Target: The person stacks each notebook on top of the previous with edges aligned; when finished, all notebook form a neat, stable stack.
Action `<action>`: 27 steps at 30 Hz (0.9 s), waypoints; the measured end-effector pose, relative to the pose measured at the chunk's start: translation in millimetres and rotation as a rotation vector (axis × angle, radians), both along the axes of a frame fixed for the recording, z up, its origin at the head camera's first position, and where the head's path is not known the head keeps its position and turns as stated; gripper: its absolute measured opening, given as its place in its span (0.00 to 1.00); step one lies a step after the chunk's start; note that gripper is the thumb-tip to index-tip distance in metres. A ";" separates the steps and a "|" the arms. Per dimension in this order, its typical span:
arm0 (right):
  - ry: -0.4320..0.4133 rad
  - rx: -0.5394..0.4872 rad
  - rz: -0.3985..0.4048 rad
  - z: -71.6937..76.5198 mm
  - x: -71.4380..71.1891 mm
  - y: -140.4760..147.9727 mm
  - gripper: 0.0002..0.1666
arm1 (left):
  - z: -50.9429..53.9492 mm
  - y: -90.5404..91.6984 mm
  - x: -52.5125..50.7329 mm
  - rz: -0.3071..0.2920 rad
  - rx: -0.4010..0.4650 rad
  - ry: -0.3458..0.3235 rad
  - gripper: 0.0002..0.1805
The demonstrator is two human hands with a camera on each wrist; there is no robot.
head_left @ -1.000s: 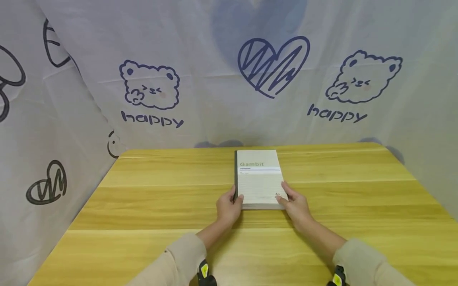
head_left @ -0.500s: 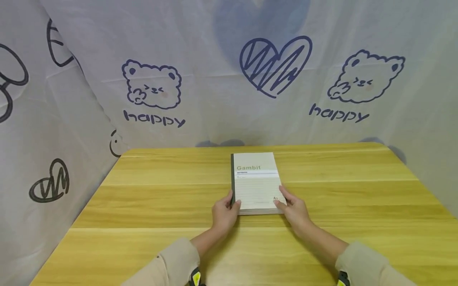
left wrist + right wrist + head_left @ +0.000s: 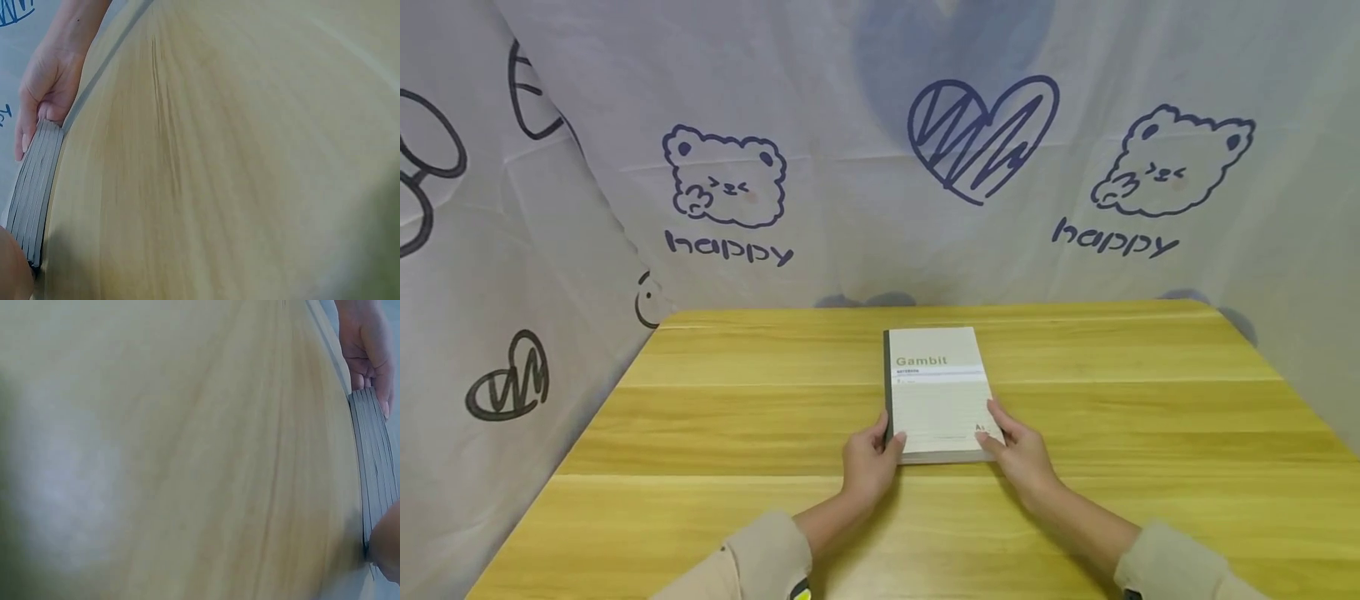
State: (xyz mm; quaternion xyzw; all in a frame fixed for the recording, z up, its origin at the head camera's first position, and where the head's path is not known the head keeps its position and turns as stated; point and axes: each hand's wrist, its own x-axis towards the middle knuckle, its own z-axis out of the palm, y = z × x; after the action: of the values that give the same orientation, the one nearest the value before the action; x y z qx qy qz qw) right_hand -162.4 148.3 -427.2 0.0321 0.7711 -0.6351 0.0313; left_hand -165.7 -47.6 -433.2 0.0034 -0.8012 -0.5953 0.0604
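A stack of notebooks (image 3: 938, 400) lies at the middle of the table, its white top cover printed "Gambit" and its spine dark. My left hand (image 3: 867, 467) grips the near left corner, thumb on top. At the near right corner my right hand (image 3: 1026, 458) holds the stack the same way. Several page-edge layers of the stack (image 3: 36, 187) show in the left wrist view, with the right hand (image 3: 56, 81) at the far end. In the right wrist view, the left hand (image 3: 367, 350) is at the far end. The fingers underneath are hidden.
The yellow wood-grain table (image 3: 737, 417) spreads around the stack. A white curtain (image 3: 842, 208) with drawn bears and hearts hangs behind the table's back edge. Another printed cloth (image 3: 475, 333) hangs along the left side.
The stack has moved toward the person, both hands gripping it throughout. It first shifted slightly left as well. The head view has turned a little to the left.
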 end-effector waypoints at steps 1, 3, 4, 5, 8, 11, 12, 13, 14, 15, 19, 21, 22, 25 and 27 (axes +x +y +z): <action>0.000 0.001 0.002 -0.2 0.9 0.1 0.35 | 0.3 -0.2 0.9 0.000 0.004 -0.007 0.23; -0.002 0.000 0.008 -0.3 3.0 0.2 0.35 | 0.5 -0.5 2.5 0.001 0.013 -0.020 0.23; -0.004 -0.002 0.009 -0.1 3.9 0.1 0.35 | 0.6 -0.8 3.4 0.001 0.014 -0.021 0.23; -0.004 -0.001 0.011 -0.1 4.8 0.2 0.35 | 1.1 -1.0 4.3 0.001 0.018 -0.027 0.23; -0.004 0.005 0.019 0.3 6.5 0.4 0.35 | 1.2 -2.0 6.9 -0.006 0.016 -0.029 0.24; -0.006 0.016 0.017 0.6 7.0 0.7 0.35 | 0.3 -3.2 8.0 -0.017 0.006 -0.012 0.24; -0.005 0.023 0.018 0.5 6.8 1.2 0.35 | -0.1 -4.0 7.9 -0.026 0.004 0.000 0.24; -0.008 0.030 0.017 0.1 5.9 1.9 0.35 | 0.2 -4.8 7.8 -0.037 0.007 0.010 0.24; -0.006 0.034 0.016 0.2 5.7 2.9 0.35 | 0.7 -5.8 7.7 -0.050 0.012 0.022 0.25; -0.011 0.039 0.015 0.3 5.1 3.8 0.35 | 0.9 -6.7 7.3 -0.062 0.009 0.032 0.25; -0.008 0.066 0.022 1.3 1.5 8.2 0.37 | 2.7 -10.3 5.0 -0.109 -0.003 0.056 0.28; 0.001 0.085 0.021 2.1 -1.3 9.3 0.38 | 1.3 -11.3 1.6 -0.121 -0.016 0.069 0.29; 0.013 0.094 0.022 2.1 -3.2 9.6 0.38 | 0.8 -11.6 -0.5 -0.127 -0.017 0.074 0.29; 0.028 0.119 0.015 2.0 -9.8 8.5 0.37 | -1.9 -11.7 -8.4 -0.142 -0.014 0.099 0.29; 0.034 0.121 0.018 1.7 -13.5 6.9 0.36 | -2.5 -11.2 -13.5 -0.139 -0.011 0.111 0.28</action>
State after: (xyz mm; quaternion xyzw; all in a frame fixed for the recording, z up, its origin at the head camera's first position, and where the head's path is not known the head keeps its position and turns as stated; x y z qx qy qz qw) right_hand -175.9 155.2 -425.4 0.0162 0.8088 -0.5874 0.0220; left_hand -179.2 -58.8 -435.7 -0.0854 -0.7984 -0.5927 0.0633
